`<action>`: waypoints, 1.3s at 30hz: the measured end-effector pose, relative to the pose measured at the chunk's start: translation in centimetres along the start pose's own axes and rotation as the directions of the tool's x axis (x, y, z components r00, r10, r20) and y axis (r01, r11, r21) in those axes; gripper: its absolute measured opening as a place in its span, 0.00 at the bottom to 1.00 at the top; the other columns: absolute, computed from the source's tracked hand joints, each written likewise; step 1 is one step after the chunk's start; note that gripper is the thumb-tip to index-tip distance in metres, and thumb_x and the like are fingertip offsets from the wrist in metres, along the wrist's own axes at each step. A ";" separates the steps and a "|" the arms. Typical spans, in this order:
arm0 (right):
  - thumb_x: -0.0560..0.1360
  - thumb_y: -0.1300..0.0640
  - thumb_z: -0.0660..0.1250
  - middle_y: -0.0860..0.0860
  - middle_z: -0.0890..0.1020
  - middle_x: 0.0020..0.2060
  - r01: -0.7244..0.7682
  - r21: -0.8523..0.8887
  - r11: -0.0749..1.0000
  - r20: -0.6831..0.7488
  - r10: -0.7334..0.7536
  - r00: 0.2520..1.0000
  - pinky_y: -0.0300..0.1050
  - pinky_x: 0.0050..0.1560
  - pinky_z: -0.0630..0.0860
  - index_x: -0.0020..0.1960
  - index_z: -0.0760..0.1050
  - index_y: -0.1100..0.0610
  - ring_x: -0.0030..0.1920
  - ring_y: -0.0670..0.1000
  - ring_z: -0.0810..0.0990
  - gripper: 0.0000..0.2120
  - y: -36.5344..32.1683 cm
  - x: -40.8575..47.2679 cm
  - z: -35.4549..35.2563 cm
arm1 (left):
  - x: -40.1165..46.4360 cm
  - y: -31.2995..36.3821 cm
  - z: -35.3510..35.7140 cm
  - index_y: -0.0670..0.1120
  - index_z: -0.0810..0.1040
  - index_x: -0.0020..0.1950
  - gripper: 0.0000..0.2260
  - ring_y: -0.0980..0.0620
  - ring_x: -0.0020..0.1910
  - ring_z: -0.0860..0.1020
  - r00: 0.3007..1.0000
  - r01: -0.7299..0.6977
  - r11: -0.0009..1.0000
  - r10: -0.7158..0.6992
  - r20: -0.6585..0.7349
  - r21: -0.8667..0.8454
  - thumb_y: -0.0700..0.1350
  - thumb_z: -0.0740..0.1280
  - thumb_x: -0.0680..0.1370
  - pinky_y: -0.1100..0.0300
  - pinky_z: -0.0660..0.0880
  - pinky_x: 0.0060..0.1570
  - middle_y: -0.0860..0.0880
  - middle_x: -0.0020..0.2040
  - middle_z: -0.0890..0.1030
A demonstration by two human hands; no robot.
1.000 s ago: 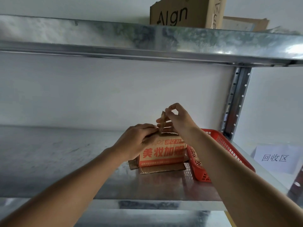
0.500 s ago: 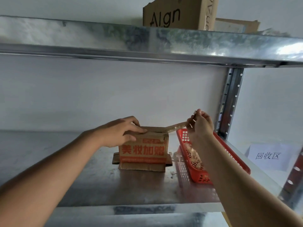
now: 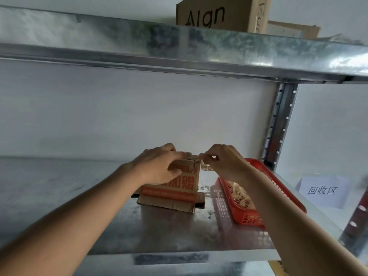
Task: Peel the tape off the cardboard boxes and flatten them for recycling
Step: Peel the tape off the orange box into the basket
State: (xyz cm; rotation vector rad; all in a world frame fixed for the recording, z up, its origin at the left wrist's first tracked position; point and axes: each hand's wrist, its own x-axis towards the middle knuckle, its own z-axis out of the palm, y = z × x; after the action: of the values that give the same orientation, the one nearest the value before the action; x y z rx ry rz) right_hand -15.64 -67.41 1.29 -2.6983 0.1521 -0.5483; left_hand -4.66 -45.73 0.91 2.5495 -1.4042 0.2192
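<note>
A small brown cardboard box (image 3: 180, 189) with orange lettering stands on the metal shelf (image 3: 159, 234), its bottom flaps splayed out. My left hand (image 3: 159, 166) grips the box's top and front face, holding it down. My right hand (image 3: 223, 161) pinches a strip of brownish tape (image 3: 205, 167) at the box's top right corner, the strip crumpled under the fingers. Most of the box's top is hidden by my left hand.
A red plastic basket (image 3: 278, 188) holding crumpled tape stands just right of the box. A steel upright (image 3: 279, 126) rises behind it. A paper label (image 3: 322, 191) lies at the far right. Larger cardboard boxes (image 3: 223, 13) sit on the upper shelf (image 3: 179, 48).
My right hand, which had pulled the tape strip out to the right over the basket, has come back to the box's top right corner. My left hand has shifted further over the box.
</note>
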 end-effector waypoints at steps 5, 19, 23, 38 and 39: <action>0.75 0.42 0.74 0.48 0.84 0.38 -0.055 -0.012 0.998 0.066 0.056 0.996 0.47 0.40 0.78 0.49 0.86 0.50 0.41 0.50 0.82 0.12 -0.4 -0.6 -0.6 | 0.5 1.3 1.1 0.73 0.66 0.74 0.20 0.53 0.60 0.77 0.993 -0.024 0.997 0.033 -0.110 0.077 0.65 0.61 0.81 0.49 0.72 0.61 0.58 0.66 0.71; 0.76 0.38 0.71 0.45 0.85 0.43 -0.100 0.134 0.986 0.046 0.095 0.994 0.45 0.44 0.79 0.47 0.83 0.50 0.45 0.48 0.83 0.15 -0.6 -2.8 -0.8 | 0.6 0.2 1.9 0.66 0.75 0.69 0.18 0.56 0.64 0.75 0.985 -0.021 0.997 0.007 -0.170 -0.080 0.65 0.64 0.80 0.46 0.56 0.76 0.64 0.67 0.75; 0.72 0.41 0.77 0.48 0.84 0.40 -0.083 0.087 0.993 0.068 0.077 0.995 0.45 0.43 0.77 0.47 0.84 0.52 0.43 0.49 0.82 0.15 -0.8 -3.1 -0.4 | 0.4 2.4 3.0 0.62 0.75 0.67 0.27 0.56 0.61 0.76 0.967 -0.003 1.000 -0.005 -0.255 -0.029 0.75 0.63 0.74 0.39 0.54 0.79 0.60 0.63 0.75; 0.79 0.56 0.70 0.40 0.80 0.32 -0.048 0.514 0.856 -0.320 0.243 0.916 0.41 0.31 0.64 0.41 0.85 0.49 0.28 0.44 0.70 0.09 0.0 -3.9 -3.6 | 1.7 1.1 4.8 0.67 0.70 0.75 0.28 0.51 0.67 0.73 0.956 0.076 0.997 -0.069 -0.284 0.012 0.67 0.49 0.76 0.42 0.51 0.79 0.58 0.65 0.71; 0.79 0.52 0.70 0.42 0.82 0.36 -0.038 0.456 0.889 -0.347 0.216 0.913 0.41 0.32 0.65 0.43 0.86 0.48 0.31 0.45 0.73 0.08 0.2 -4.0 -4.0 | 1.9 1.2 4.8 0.67 0.71 0.75 0.27 0.51 0.67 0.73 0.959 0.077 0.997 -0.074 -0.275 0.002 0.67 0.51 0.77 0.43 0.51 0.80 0.58 0.64 0.71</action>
State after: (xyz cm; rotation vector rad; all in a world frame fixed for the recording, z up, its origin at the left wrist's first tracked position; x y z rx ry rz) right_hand -20.89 -68.28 3.17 -2.0959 0.2766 -0.9497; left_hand -4.59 -49.15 -3.08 2.4604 -1.2027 0.5477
